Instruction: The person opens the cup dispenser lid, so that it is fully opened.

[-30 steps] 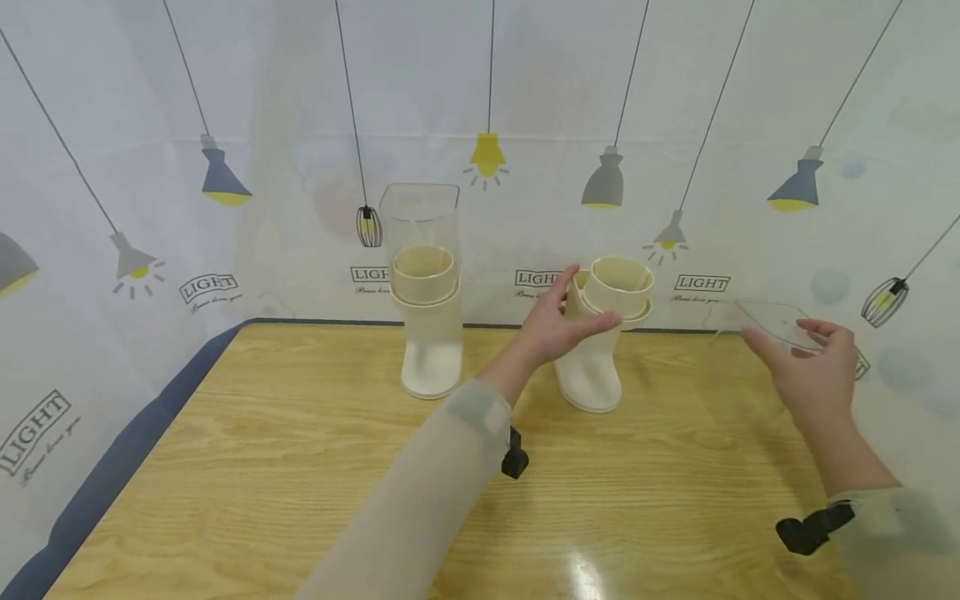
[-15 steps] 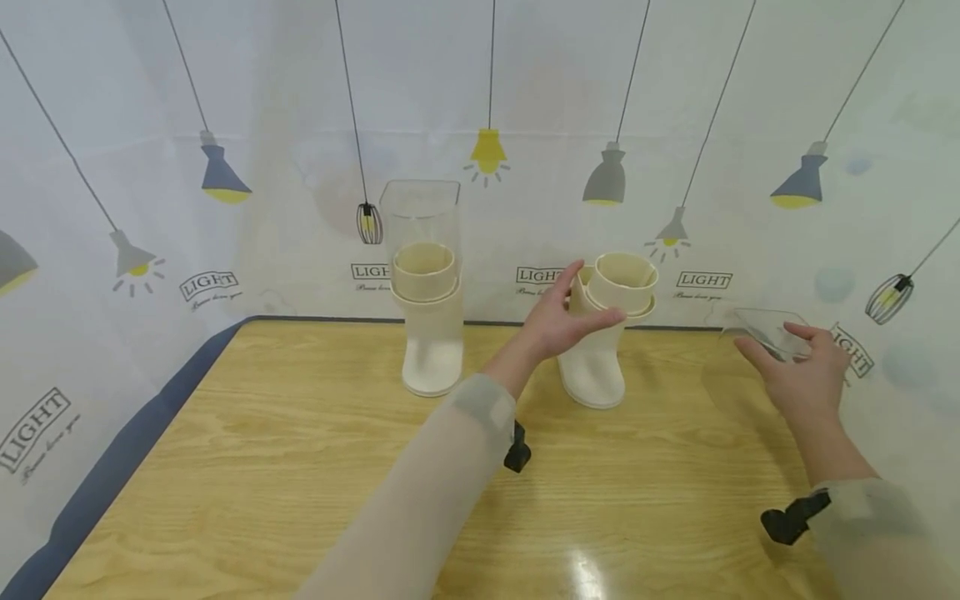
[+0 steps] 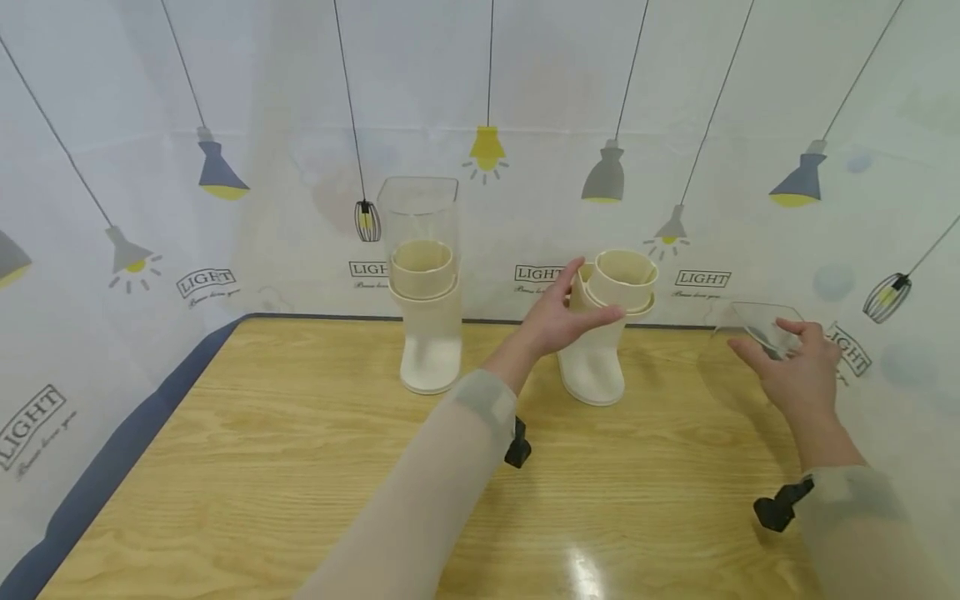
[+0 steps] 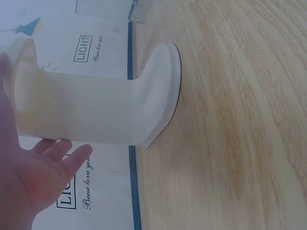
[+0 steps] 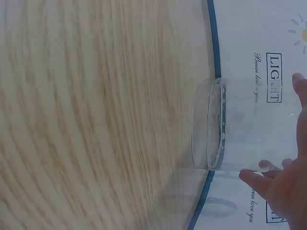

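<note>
My left hand (image 3: 553, 321) grips the upper part of a cream boot-shaped stand (image 3: 592, 375), thumb across the front. The stand has a round collar on top and stands upright on the table; the left wrist view shows its flared foot (image 4: 160, 91) on the wood. To the right, my right hand (image 3: 806, 375) holds a clear, open-topped plastic container (image 3: 750, 325), fingers and thumb on its sides. In the right wrist view the rounded end of the container (image 5: 208, 124) shows close to the tabletop; whether it touches cannot be told.
A matching cream stand (image 3: 431, 346) is on the left, with a clear container (image 3: 420, 208) fitted on its top. The wooden table (image 3: 300, 450) ends at a dark blue edge against a lamp-printed cloth (image 3: 285, 167). Black wrist mounts (image 3: 776, 508) hang at both cuffs.
My right hand has moved slightly left with the clear container, toward the stand. The gripped stand has shifted a little to the right; the left hand keeps its hold.
</note>
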Available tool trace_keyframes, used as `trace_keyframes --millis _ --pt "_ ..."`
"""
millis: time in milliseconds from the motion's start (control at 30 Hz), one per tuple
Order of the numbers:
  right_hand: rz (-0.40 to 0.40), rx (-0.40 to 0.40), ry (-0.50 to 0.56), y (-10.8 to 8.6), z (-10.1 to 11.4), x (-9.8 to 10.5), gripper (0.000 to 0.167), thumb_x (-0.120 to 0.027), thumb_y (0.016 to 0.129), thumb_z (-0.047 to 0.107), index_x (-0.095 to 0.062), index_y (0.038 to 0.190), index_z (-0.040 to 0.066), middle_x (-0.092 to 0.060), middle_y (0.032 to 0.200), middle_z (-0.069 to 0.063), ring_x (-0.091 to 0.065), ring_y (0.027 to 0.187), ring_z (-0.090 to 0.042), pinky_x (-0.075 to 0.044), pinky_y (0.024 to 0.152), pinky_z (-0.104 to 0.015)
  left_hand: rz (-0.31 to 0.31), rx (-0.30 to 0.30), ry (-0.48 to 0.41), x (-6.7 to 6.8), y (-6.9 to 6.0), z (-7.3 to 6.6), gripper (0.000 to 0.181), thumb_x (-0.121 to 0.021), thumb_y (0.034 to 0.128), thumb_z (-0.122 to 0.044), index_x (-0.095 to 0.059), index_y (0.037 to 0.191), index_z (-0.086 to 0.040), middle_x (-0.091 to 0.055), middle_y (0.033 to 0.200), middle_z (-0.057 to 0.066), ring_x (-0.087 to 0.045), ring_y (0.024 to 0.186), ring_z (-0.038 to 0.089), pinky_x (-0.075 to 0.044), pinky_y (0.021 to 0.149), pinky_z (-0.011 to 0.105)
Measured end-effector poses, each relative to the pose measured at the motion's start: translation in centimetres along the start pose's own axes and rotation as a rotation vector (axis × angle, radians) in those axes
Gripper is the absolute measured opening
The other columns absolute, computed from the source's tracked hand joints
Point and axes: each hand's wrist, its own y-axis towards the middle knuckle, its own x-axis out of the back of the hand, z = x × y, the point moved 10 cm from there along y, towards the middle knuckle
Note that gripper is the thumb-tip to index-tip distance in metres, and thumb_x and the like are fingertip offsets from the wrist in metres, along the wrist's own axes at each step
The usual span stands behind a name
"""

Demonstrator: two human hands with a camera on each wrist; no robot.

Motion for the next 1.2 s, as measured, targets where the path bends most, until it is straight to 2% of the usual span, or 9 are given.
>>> trace_keyframes --millis 233,467,767,967,1200 --pt "-0.024 -0.003 -0.018 0.07 0.01 -0.11 0.102 -0.073 0.096 0.067 -0.031 0.169 0.009 -0.012 0.171 -0.036 -0.041 0.145 -0.057 -0.049 0.093 -0.062 0.003 0.007 0.004 0.04 0.13 0.15 0.111 -0.085 0.0899 -0.057 -0.018 0.177 -0.039 -0.038 0.176 0.01 -0.047 0.157 0.034 -0.047 0.123 0.056" --pt "-0.012 -0.002 -0.056 0.18 0.4 -0.23 0.105 -0.071 0.096 0.07 -0.028 0.17 0.009 -0.01 0.172 -0.036 -0.042 0.143 -0.058 -0.05 0.09 -0.058 0.006 0.011 0.007 0.2 0.22 -0.03 0.111 -0.085 0.0901 -0.057 -0.018 0.176 -0.04 -0.038 0.177 0.011 -0.046 0.158 0.035 -0.046 0.124 0.057" --pt "-0.01 0.028 -0.093 0.28 0.38 -0.08 0.102 -0.071 0.098 0.067 -0.029 0.169 0.007 -0.013 0.169 -0.04 -0.042 0.142 -0.059 -0.051 0.091 -0.064 0.014 0.02 0.015 -0.04 0.29 0.21 0.111 -0.085 0.0901 -0.058 -0.017 0.176 -0.041 -0.041 0.175 0.012 -0.048 0.156 0.035 -0.047 0.123 0.057" --pt "-0.002 0.063 -0.093 0.38 0.4 0.01 0.101 -0.071 0.099 0.067 -0.03 0.169 0.006 -0.014 0.168 -0.041 -0.043 0.142 -0.06 -0.051 0.09 -0.066 0.017 0.006 0.004 -0.05 0.32 0.1 0.111 -0.085 0.0903 -0.056 -0.018 0.177 -0.038 -0.041 0.174 0.014 -0.048 0.156 0.035 -0.047 0.123 0.057" --pt "0.016 0.08 -0.084 0.71 0.39 -0.11 0.102 -0.071 0.098 0.067 -0.03 0.169 0.006 -0.014 0.169 -0.042 -0.043 0.143 -0.062 -0.05 0.093 -0.071 0.021 0.019 0.023 -0.01 0.53 0.08 0.111 -0.085 0.0905 -0.057 -0.017 0.176 -0.04 -0.042 0.174 0.013 -0.049 0.155 0.034 -0.048 0.123 0.054"
